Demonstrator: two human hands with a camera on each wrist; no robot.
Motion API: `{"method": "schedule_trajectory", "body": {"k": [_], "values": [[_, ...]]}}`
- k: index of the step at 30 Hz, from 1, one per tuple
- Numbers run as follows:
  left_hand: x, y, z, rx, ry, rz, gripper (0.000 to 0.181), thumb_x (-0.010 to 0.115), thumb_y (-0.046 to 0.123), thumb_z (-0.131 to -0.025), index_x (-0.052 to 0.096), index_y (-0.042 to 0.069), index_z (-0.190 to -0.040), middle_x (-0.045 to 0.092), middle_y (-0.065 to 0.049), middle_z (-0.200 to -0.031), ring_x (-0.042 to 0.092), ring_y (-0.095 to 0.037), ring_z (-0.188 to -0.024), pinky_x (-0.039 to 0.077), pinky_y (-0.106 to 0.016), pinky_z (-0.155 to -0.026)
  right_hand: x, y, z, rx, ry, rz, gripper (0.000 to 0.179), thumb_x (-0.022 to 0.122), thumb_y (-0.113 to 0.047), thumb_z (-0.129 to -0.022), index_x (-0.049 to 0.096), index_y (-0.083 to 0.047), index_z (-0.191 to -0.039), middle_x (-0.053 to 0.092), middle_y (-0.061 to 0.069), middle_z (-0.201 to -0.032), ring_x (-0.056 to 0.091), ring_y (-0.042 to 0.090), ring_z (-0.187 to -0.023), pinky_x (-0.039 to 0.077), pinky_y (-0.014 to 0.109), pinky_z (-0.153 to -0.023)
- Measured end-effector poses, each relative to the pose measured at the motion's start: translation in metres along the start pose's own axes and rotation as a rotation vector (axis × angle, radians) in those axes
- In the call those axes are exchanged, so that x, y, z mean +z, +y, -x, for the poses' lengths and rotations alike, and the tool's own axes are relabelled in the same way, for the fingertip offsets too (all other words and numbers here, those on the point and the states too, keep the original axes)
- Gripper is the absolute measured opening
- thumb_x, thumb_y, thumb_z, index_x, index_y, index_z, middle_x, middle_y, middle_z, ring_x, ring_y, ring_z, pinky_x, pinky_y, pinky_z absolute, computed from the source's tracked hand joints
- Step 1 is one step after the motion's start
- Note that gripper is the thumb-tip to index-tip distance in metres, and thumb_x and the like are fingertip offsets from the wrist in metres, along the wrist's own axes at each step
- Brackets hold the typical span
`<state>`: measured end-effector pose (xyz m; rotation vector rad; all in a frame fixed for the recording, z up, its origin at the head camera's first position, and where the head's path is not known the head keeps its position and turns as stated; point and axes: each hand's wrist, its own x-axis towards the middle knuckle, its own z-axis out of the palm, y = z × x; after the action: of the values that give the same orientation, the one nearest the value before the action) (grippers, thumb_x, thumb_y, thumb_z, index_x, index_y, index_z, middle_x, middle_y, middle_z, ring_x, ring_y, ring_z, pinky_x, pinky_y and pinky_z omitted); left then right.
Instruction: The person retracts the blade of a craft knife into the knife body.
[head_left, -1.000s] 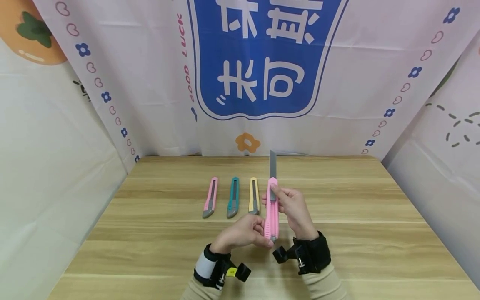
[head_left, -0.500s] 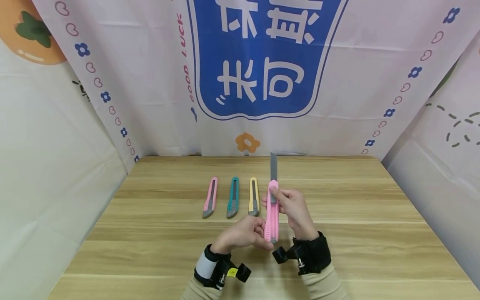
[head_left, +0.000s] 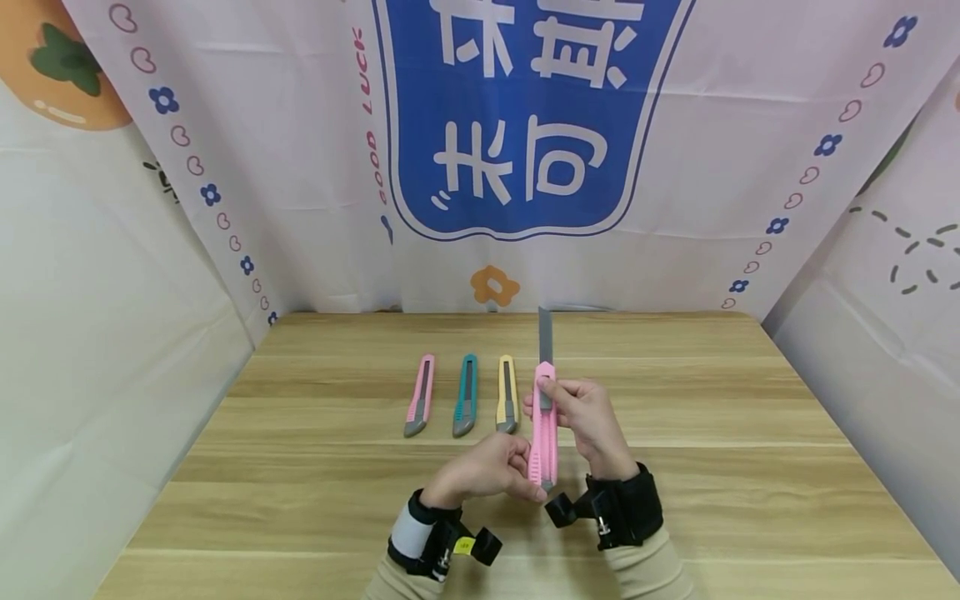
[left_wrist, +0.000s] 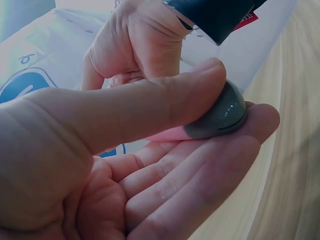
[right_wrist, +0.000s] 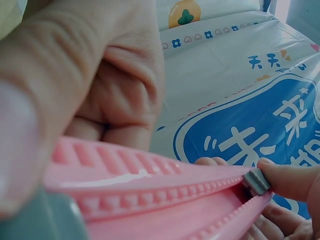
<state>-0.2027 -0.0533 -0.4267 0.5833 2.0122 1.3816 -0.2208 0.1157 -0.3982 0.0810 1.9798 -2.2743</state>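
Note:
A pink utility knife (head_left: 543, 442) is held up over the table between both hands, its long grey blade (head_left: 546, 336) extended and pointing away from me. My left hand (head_left: 487, 468) pinches the grey end cap (left_wrist: 220, 115) of the handle, the thumb on top and the fingers beneath in the left wrist view. My right hand (head_left: 588, 417) grips the handle farther up. Its thumb (right_wrist: 292, 181) presses on the grey slider (right_wrist: 256, 182) in the right wrist view. The blade is out of sight in both wrist views.
Left of the held knife, three more utility knives lie in a row with blades retracted: pink (head_left: 421, 396), teal (head_left: 466, 396) and yellow (head_left: 507, 392). They rest on a wooden table (head_left: 300, 492). A printed white cloth (head_left: 322, 250) hangs behind its back edge.
The held knife has shifted slightly towards me, its blade tip now a little lower in the head view. Both hands keep their hold, and the three lying knives stay put.

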Motion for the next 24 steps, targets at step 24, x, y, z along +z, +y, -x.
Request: {"method": "schedule_trajectory", "body": {"k": [24], "values": [[-0.0066, 0.0051, 0.0054, 0.013, 0.029, 0.024, 0.021, 0.073, 0.002, -0.081, 0.064, -0.005, -0.099, 0.071, -0.027, -0.091, 0.061, -0.001, -0.064, 0.05, -0.015, -0.061, 0.0054, 0.0021, 0.0008, 0.045, 0.0, -0.003, 0.036, 0.06, -0.028, -0.095, 0.068, 0.006, -0.105, 0.076, -0.001, -0.078, 0.074, 0.014, -0.076, 0.062, 0.027, -0.071]]}}
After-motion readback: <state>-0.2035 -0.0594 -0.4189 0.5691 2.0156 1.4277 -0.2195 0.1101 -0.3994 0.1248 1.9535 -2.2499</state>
